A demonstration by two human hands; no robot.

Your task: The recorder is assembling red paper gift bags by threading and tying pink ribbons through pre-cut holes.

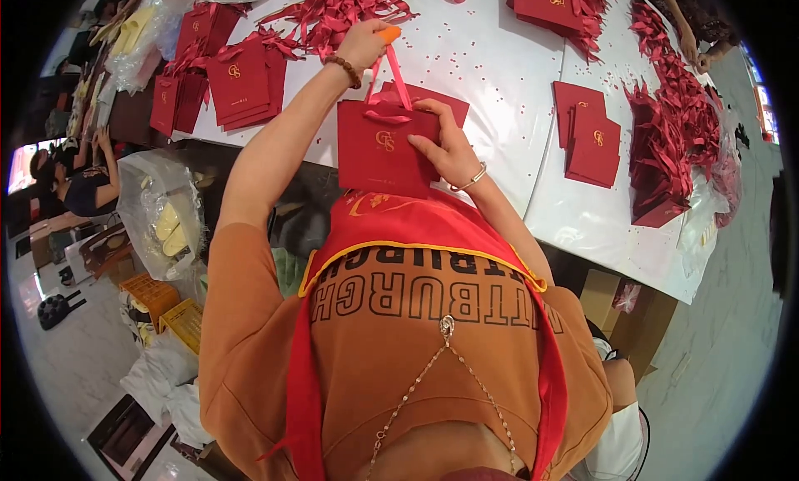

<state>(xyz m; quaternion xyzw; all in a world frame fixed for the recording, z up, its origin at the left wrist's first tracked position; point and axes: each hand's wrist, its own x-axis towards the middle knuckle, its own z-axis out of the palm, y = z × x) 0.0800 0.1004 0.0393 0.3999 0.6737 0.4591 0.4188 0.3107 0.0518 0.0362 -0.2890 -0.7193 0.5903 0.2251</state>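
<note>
A red paper gift bag (384, 158) with a gold emblem stands at the table's near edge, close to my body. Above it my left hand (364, 47), an orange cover on one fingertip, pinches the bag's ribbon handle (396, 80) and holds it stretched upward. My right hand (449, 146) grips the bag's upper right side, the thumb flat on its front and the fingers at the top edge. More flat red bags (445, 105) lie partly hidden behind it.
Red bags (243, 83) are stacked at the left, beside heaped red ribbons (337, 11). Several flat bags (593, 138) and a long row of ribboned bags (666, 148) lie to the right. Red specks dot the white table (499, 90). Other people's hands (697, 55) show at the far right.
</note>
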